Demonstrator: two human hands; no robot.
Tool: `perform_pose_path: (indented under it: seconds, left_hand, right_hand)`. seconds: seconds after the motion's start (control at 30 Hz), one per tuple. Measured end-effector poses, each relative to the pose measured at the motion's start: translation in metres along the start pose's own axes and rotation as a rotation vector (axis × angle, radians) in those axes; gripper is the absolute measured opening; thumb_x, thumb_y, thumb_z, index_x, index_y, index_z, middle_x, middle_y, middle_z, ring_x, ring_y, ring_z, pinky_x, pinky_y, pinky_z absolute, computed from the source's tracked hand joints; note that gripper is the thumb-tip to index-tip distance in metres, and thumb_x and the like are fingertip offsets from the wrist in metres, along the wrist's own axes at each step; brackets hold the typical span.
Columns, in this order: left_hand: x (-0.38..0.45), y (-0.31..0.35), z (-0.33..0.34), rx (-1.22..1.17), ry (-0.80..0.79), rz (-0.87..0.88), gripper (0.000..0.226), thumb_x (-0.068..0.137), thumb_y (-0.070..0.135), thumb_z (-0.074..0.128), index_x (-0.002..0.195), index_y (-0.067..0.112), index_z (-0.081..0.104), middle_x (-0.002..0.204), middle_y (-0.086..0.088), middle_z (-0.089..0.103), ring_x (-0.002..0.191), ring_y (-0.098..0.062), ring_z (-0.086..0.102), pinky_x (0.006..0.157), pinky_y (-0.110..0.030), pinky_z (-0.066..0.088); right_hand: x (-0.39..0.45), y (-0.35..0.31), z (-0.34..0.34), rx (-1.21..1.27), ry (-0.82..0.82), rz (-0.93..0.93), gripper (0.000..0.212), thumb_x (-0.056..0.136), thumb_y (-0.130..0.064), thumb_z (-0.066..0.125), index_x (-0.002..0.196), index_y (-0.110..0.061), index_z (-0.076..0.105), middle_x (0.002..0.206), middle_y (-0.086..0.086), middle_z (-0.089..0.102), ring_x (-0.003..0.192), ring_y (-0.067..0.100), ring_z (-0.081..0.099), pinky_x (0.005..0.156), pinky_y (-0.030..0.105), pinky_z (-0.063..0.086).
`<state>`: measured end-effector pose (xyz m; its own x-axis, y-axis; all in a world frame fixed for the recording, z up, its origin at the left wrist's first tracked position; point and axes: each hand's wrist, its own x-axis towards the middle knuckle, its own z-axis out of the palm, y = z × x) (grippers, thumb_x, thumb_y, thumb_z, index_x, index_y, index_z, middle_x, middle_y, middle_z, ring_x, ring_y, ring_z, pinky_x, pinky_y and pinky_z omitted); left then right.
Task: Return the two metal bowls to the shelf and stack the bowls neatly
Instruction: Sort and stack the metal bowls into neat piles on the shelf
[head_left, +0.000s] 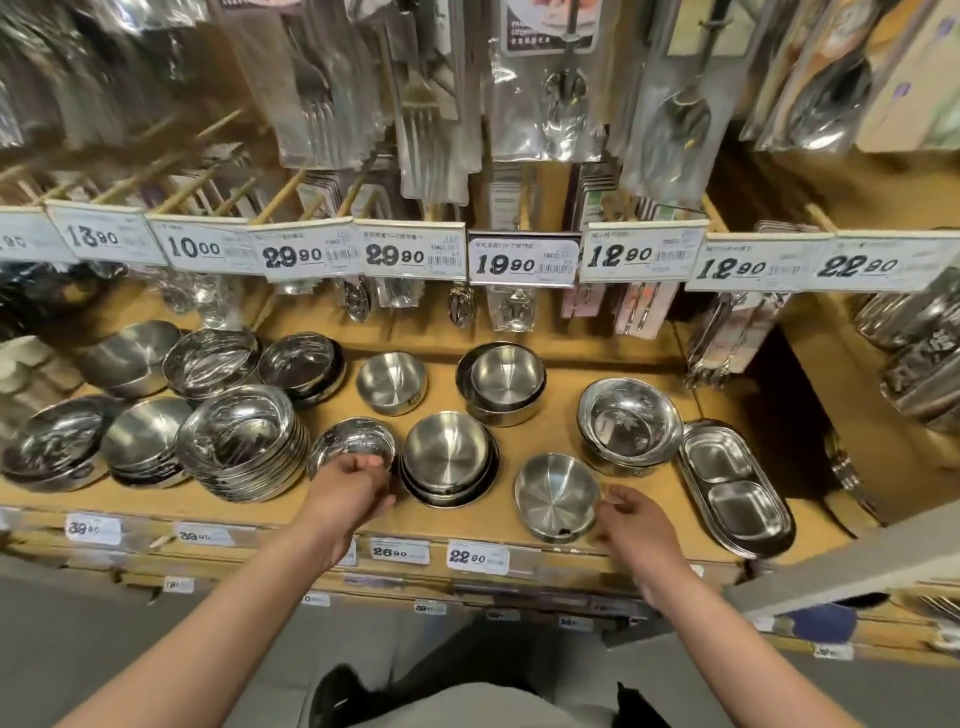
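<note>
Setting down: left hand (347, 486) grasps shiny bowl (350, 441); right hand (636, 525) released beside matte bowl (556, 496) (unstacked); next, nest it on stack (449, 460) between fingers.

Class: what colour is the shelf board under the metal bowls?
Light yellowish-tan, like wood or cardboard: see the shelf board in the head view, between the round silver metal bowls.

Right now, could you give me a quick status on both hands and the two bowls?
Left hand grips shiny bowl at its near rim. Right hand open beside brushed bowl, contact unclear. Both bowls on shelf, unstacked. Nothing in the way.
</note>
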<state>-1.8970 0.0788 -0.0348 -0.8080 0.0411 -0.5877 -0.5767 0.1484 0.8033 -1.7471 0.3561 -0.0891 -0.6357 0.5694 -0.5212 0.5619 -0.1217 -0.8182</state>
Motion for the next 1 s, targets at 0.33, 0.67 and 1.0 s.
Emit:
perform_pose_path:
  seconds: [0.33, 0.67, 1.0]
  left_hand:
    - [0.023, -0.011, 0.027, 0.357, 0.089, 0.096, 0.005, 0.083, 0.011, 0.072, 0.085, 0.008, 0.069, 0.090, -0.017, 0.075, 0.089, -0.032, 0.073, 0.088, -0.054, 0.060]
    - [0.039, -0.011, 0.043, 0.461, 0.148, 0.086, 0.029, 0.083, 0.012, 0.078, 0.105, 0.002, 0.062, 0.085, -0.018, 0.073, 0.063, -0.031, 0.075, 0.073, -0.046, 0.064]
    - [0.039, 0.006, 0.046, 0.471, 0.171, 0.081, 0.015, 0.081, 0.011, 0.079, 0.087, 0.006, 0.066, 0.081, -0.015, 0.070, 0.062, -0.027, 0.074, 0.060, -0.037, 0.064]
  right_hand:
    - [0.012, -0.004, 0.003, 0.095, -0.009, 0.024, 0.019, 0.093, -0.005, 0.067, 0.098, -0.023, 0.066, 0.096, -0.004, 0.069, 0.086, 0.016, 0.071, 0.066, 0.027, 0.062]
    - [0.011, 0.012, -0.008, 0.188, 0.022, 0.058, 0.022, 0.093, -0.006, 0.068, 0.107, -0.023, 0.061, 0.103, -0.007, 0.063, 0.096, 0.019, 0.070, 0.068, 0.028, 0.063]
    - [0.021, 0.006, 0.009, 0.253, -0.009, 0.072, 0.018, 0.092, -0.009, 0.072, 0.106, -0.018, 0.067, 0.116, 0.005, 0.068, 0.100, 0.022, 0.071, 0.082, 0.040, 0.064]
